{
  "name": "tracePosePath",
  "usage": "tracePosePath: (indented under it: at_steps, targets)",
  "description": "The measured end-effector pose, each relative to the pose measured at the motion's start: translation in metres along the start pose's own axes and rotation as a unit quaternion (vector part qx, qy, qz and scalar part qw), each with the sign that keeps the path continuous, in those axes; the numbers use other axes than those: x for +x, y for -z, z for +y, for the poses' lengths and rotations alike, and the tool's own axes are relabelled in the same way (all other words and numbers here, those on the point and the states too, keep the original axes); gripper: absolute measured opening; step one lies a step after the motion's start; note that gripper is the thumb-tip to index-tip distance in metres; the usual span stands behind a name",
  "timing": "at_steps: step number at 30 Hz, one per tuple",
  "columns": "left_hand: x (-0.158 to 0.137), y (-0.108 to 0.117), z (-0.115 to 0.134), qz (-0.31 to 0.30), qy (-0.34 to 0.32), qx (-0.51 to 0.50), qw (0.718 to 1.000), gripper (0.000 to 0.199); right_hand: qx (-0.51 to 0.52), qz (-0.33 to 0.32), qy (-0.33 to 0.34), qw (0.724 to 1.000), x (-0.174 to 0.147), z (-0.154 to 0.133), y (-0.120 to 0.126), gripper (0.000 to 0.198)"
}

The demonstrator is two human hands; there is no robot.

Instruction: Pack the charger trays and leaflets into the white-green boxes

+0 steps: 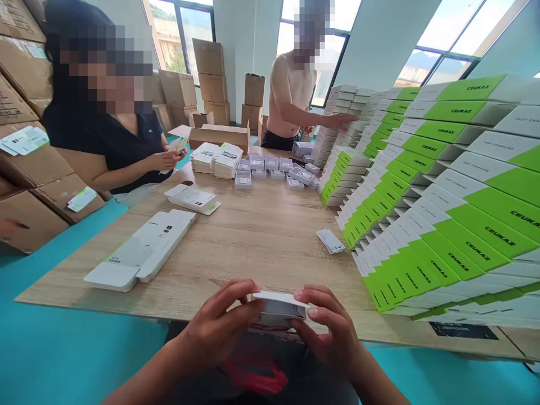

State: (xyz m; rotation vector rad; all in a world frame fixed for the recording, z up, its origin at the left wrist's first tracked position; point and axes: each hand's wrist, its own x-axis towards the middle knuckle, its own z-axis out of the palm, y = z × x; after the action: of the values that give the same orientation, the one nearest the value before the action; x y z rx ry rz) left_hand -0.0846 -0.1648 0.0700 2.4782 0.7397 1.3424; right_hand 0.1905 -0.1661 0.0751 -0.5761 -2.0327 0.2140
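Between my two hands, over the table's near edge, is a small white cardboard box (pixel 283 308) with one end turned toward me. My left hand (pixel 221 320) grips its left side, fingers along the top edge. On the right side, my right hand (pixel 329 323) pinches it between thumb and fingers. A flap seems to stand at the top of the box; its contents are hard to make out. To the left on the table lies a stack of flat, unfolded cartons (pixel 145 247). A few small printed cards (pixel 331 241) rest ahead on the right.
Tall stacks of green and white boxes (pixel 422 185) line the table's right side. White plastic trays (pixel 270 164) and piled leaflets (pixel 219 160) sit at the far end. One person (pixel 105 135) holds papers at left; another (pixel 287 95) reaches toward boxes at the back.
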Motion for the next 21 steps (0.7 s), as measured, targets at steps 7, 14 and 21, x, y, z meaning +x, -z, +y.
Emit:
tracePosePath:
  at_steps: [7, 14, 21]
  targets:
    - [0.006, 0.006, 0.022, -0.03, 0.075, -0.024, 0.996, 0.018, -0.052, -0.068, -0.047, 0.995, 0.018, -0.02, 0.008, 0.01]
    - [0.02, -0.001, 0.043, 0.04, 0.301, -0.044, 0.952, 0.021, 0.033, -0.014, -0.214, 0.976, 0.029, -0.032, -0.001, 0.013]
    - [0.022, 0.002, 0.044, 0.037, 0.265, -0.083, 0.96, 0.016, 0.037, -0.036, -0.161, 0.986, 0.026, -0.026, 0.003, 0.008]
